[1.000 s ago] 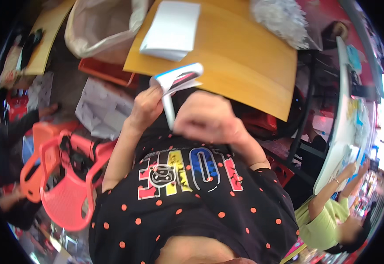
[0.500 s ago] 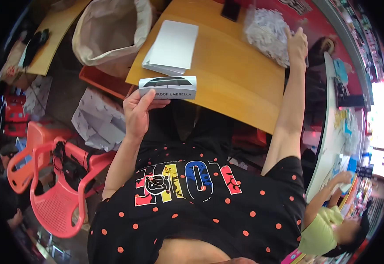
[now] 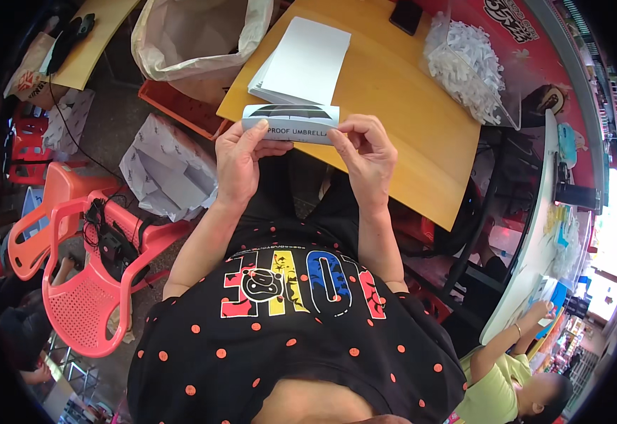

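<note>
A curled grey paper sleeve [image 3: 294,127] with a dark umbrella picture and printing is held over the near edge of the wooden table [image 3: 421,152]. My left hand [image 3: 241,159] grips its left end, thumb in front and fingers behind. At the right end, my right hand [image 3: 370,159] is closed in a pinch, thumb and forefinger against the sleeve; whether something small sits between them is hidden. Just beyond the sleeve lies a stack of white sheets [image 3: 307,60]. A clear bin [image 3: 512,106] of small white strips [image 3: 466,67] stands at the table's far right.
A black phone [image 3: 406,15] lies at the table's far edge. Left of the table are a large cream sack [image 3: 153,53], an orange crate [image 3: 174,106], a white paper-lined box [image 3: 160,169] and a pink plastic chair [image 3: 86,311]. Another person [image 3: 495,381] is at a white counter on the right.
My right hand has come back from the bin of white strips to the sleeve's right end. My left hand still holds the sleeve, now slightly farther right and up in view.
</note>
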Tool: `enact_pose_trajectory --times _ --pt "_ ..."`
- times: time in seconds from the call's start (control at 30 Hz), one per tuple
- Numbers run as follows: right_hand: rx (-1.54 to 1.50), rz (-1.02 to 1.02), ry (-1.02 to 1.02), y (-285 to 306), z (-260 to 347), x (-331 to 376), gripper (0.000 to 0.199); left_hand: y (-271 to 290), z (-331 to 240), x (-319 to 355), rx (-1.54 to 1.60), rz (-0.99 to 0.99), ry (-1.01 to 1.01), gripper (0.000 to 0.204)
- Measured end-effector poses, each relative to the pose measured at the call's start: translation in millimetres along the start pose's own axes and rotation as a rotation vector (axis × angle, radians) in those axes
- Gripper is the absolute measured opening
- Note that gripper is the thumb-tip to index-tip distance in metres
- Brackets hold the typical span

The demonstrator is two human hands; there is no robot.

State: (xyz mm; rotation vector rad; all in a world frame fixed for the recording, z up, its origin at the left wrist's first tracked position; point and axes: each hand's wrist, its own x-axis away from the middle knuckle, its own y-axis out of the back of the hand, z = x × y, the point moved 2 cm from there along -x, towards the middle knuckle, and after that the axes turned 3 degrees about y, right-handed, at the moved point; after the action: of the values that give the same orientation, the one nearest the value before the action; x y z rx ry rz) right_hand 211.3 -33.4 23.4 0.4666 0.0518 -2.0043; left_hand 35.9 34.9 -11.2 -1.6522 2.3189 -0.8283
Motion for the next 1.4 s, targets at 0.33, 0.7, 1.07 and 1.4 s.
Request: enact_pose_trajectory --times 0.33,0.7,1.07,1.4 --pt "-0.368 -0.122 -0.267 -4.9 -17.6 3.3 0.008 1.2 1.7 2.9 -0.085 0.033 -0.079 0.026" --pt "-0.618 -0.005 -0.555 -13.3 -14.6 1.3 0.02 3.0 5.4 1.8 -0.161 0.034 -0.137 0.022" --pt "-0.72 -0.075 -0.487 -29.2 -29.1 10.6 0.023 -7.1 13.0 1.7 -0.212 0.069 -0.1 0.018" --pt "-0.777 -0.116 -0.462 -23.1 -35.5 13.1 0.017 -25.9 14.4 -5.1 -0.363 -0.036 -0.05 0.015"
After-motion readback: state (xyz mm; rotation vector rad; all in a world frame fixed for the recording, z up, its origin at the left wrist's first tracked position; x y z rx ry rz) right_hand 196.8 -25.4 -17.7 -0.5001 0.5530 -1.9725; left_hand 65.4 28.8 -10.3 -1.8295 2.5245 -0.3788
